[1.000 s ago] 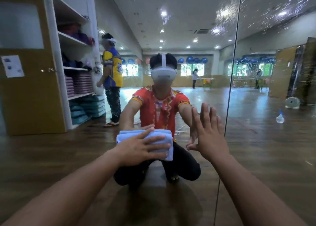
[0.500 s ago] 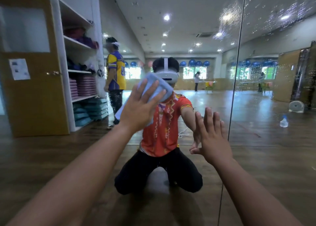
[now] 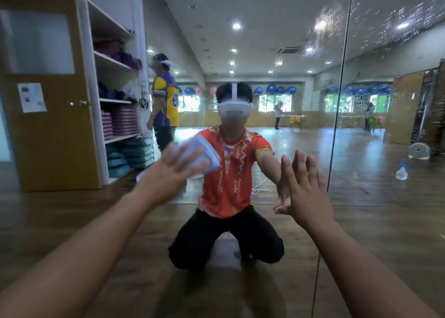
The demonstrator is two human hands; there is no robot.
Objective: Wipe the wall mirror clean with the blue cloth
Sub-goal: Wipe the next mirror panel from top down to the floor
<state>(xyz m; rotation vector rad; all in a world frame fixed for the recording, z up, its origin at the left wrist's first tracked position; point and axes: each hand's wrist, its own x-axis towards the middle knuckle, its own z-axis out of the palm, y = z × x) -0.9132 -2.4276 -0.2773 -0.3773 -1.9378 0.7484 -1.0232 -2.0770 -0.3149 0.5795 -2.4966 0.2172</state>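
The wall mirror (image 3: pixel 277 40) fills most of the view, with a vertical seam right of centre and water droplets on its upper right. My left hand (image 3: pixel 168 173) presses the folded blue cloth (image 3: pixel 202 156) flat against the glass at chest height, fingers spread and blurred by motion. My right hand (image 3: pixel 303 194) rests flat on the mirror just left of the seam, fingers straight and pointing up. A kneeling person in a red shirt and white headset is reflected behind both hands.
A white shelf unit (image 3: pixel 106 100) with stacked mats and a wooden door (image 3: pixel 48 125) stand left of the mirror's edge. In the reflection are a standing person in a yellow-and-blue shirt (image 3: pixel 166 100), a spray bottle (image 3: pixel 401 172) and a small fan (image 3: pixel 419 150) on the wooden floor.
My left hand swept the cloth up from waist height to head height, then came back down to chest height. My right hand stayed flat on the glass.
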